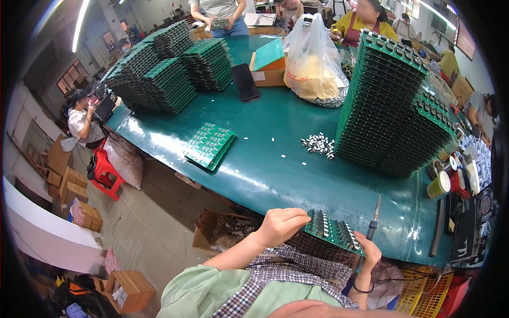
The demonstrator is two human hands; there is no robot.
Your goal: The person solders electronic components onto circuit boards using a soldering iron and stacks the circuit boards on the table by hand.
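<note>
From the head, a glossy dark-green tabletop [265, 183] is viewed downward and forward through a fisheye lens; the bare left hand [282, 226] and bare right hand [370, 251] are framed close, straight edges being bent rimward.

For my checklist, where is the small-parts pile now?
In the head view, the pile lies right of centre on the table, left of the tall board stack.
</note>
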